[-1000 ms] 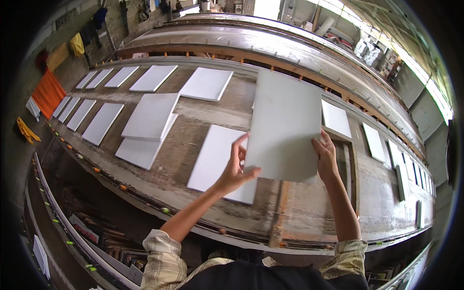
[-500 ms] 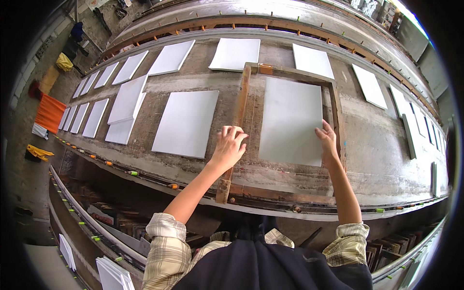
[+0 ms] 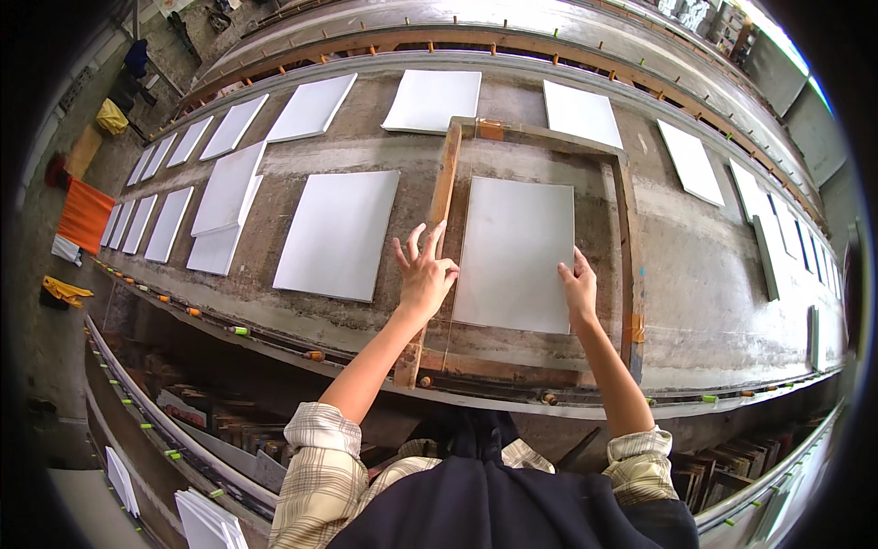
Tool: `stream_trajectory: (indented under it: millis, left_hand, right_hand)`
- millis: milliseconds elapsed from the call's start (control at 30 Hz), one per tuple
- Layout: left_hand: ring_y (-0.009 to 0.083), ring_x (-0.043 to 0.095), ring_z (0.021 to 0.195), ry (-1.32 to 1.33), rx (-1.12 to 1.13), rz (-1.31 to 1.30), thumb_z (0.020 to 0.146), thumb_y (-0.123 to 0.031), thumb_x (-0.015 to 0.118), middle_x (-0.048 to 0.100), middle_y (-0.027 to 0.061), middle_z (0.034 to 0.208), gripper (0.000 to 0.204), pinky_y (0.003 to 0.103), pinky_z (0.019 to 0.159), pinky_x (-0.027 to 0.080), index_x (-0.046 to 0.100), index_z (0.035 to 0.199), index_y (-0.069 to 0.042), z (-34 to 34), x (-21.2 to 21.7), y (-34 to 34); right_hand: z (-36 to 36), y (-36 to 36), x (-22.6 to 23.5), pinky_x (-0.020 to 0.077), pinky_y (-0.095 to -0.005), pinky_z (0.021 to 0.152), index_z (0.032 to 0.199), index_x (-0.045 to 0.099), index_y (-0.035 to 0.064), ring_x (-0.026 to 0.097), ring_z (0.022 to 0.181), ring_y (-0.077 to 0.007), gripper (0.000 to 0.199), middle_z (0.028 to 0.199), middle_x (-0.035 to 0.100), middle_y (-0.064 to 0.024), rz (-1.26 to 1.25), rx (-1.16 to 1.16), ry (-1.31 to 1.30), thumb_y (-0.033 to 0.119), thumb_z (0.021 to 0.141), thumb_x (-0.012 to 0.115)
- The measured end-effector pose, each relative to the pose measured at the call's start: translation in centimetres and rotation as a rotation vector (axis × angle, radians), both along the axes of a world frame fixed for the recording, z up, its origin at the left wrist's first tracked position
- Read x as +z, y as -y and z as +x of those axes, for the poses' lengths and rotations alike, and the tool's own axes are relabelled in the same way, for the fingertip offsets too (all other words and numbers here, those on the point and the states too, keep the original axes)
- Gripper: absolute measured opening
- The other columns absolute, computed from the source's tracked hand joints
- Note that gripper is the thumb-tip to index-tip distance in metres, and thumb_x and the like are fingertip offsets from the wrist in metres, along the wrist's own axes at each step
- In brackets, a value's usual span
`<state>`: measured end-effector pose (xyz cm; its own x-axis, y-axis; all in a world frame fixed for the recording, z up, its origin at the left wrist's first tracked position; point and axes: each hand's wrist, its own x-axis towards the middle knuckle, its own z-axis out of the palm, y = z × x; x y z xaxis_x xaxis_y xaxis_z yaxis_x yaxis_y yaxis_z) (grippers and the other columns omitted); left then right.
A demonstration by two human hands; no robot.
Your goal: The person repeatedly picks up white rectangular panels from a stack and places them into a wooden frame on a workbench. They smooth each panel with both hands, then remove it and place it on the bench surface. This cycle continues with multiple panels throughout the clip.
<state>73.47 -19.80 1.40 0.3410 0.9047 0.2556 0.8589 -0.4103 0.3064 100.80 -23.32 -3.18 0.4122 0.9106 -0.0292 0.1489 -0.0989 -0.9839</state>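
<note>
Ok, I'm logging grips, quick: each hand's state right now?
Left hand: by the left edge of the white sheet; whether it grips cannot be told.
Right hand: closed on the sheet's right edge.

Long stained table, rows of white boards on it, two overlapping at left; wooden frame mid-table.

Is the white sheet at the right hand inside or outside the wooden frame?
Inside, as seen here: the wooden frame surrounds the white sheet.
</note>
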Motion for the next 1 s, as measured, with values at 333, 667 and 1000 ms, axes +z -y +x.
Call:
stream_trajectory:
  millis: [333,667,1000]
  left_hand:
    - [0.0305,0.020,0.133,0.119,-0.018,-0.002,0.065,-0.024,0.078,0.031,-0.0013,0.143,0.010,0.064,0.106,0.007,0.071,0.067,-0.018,-0.6,-0.7,-0.3]
    - [0.0284,0.019,0.134,0.085,0.029,-0.096,0.061,-0.023,0.081,0.031,-0.0044,0.144,0.011,0.068,0.105,0.003,0.070,0.065,-0.020,-0.4,0.1,-0.2]
    - [0.0280,0.021,0.133,0.087,0.013,-0.039,0.062,-0.021,0.081,0.034,-0.0038,0.140,0.011,0.066,0.106,0.004,0.070,0.064,-0.019,-0.4,-0.2,-0.1]
  right_hand:
    - [-1.4,0.0,0.7,0.0353,-0.0392,0.098,0.127,0.047,-0.0032,0.039,0.113,-0.0336,0.049,0.117,0.043,-0.0216,-0.165,-0.073,0.570,0.015,0.083,0.062]
    - [-1.8,0.2,-0.1,0.0326,-0.0404,0.098,0.126,0.046,-0.0031,0.037,0.111,-0.0333,0.047,0.117,0.042,-0.0214,-0.099,-0.097,0.654,0.017,0.086,0.059]
    - [-2.4,0.6,-0.3,0.0355,-0.0403,0.095,0.125,0.045,-0.0073,0.036,0.109,-0.0350,0.046,0.115,0.041,-0.0232,-0.067,-0.108,0.693,0.010,0.084,0.057]
